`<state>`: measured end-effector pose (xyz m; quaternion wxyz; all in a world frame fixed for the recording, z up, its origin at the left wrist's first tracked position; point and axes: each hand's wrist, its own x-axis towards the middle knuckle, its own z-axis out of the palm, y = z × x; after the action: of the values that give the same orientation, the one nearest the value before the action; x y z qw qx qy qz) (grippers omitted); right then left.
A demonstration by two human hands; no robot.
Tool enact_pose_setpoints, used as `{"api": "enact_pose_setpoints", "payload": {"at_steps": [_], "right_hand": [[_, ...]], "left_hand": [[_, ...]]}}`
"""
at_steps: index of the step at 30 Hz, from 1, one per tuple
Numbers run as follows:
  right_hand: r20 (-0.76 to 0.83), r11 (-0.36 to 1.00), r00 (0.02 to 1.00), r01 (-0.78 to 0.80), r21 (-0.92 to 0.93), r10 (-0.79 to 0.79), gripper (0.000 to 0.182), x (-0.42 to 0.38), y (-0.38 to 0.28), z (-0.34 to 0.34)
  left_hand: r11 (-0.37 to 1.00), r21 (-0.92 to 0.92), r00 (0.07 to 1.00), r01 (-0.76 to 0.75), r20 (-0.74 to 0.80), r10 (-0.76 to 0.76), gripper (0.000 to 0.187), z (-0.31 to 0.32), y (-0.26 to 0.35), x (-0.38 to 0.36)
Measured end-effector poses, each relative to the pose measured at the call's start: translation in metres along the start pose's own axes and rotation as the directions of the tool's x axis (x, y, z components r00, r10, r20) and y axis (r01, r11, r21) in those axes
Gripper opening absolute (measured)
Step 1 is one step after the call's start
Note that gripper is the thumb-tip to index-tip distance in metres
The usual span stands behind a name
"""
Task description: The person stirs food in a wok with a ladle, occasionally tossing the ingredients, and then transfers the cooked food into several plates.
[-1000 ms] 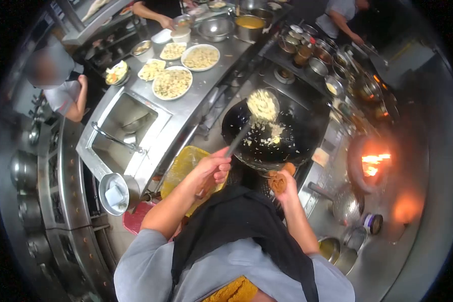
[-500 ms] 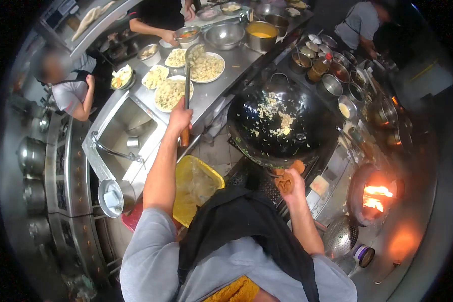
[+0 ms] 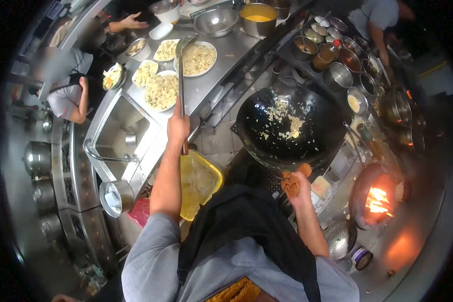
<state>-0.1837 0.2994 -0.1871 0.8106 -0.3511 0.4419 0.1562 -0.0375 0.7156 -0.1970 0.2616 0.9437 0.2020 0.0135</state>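
Note:
My left hand [image 3: 178, 130] is closed around the wooden end of a long-handled ladle [image 3: 181, 75]. The ladle's head is over the back edge of a plate of fried rice [image 3: 200, 59]. In front of it stand another heaped plate of fried rice [image 3: 161, 91] and two smaller dishes of rice. My right hand [image 3: 301, 189] is closed on a folded brown cloth [image 3: 290, 186] at the near edge of a large black wok [image 3: 259, 146]. Scattered rice [image 3: 287, 121] clings inside the tilted wok. The cloth hides the wok's grip.
A fire [image 3: 379, 200] burns in the burner on the right. Seasoning pots and a sauce bottle [image 3: 326, 56] line the far right. To the left are a sink [image 3: 98, 138] and a yellow tub [image 3: 219, 176]. Co-workers stand at the left, back and far right.
The view has shifted slightly. The ladle's head is now lower against the plate's back edge, and the rice seen in it earlier no longer shows. A co-worker's hand has left a bowl at the back.

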Motion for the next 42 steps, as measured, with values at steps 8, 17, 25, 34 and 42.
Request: {"api": "enact_pose_setpoints", "payload": {"at_steps": [8,17,25,34,42], "right_hand": [[0.011,0.997,0.998,0.062,0.034,-0.063,0.026,-0.004,0.016,-0.005],[0.078,0.996,0.997,-0.024,0.091,0.017,0.019,-0.035,0.045,-0.002],[0.172,0.969,0.964,0.172,0.177,-0.203,0.012,-0.057,0.087,0.004],[0.277,0.962,0.93,0.194,0.193,-0.243,0.012,-0.024,0.104,-0.025],[0.013,0.742,0.801,0.56,-0.368,-0.599,0.022,-0.08,0.191,-0.036]], "left_hand": [[0.996,-0.067,0.997,0.064,0.052,-0.06,0.069,-0.011,-0.009,-0.006],[0.9,-0.434,0.929,0.039,0.348,0.127,0.075,-0.1,-0.009,-0.136],[0.913,-0.165,0.699,-0.372,0.598,0.393,0.074,-0.09,-0.059,-0.237],[0.934,-0.352,0.678,-0.068,0.67,0.302,0.064,-0.092,-0.043,-0.222],[0.781,-0.474,0.468,0.405,0.842,0.268,0.073,-0.049,-0.018,-0.227]]}}
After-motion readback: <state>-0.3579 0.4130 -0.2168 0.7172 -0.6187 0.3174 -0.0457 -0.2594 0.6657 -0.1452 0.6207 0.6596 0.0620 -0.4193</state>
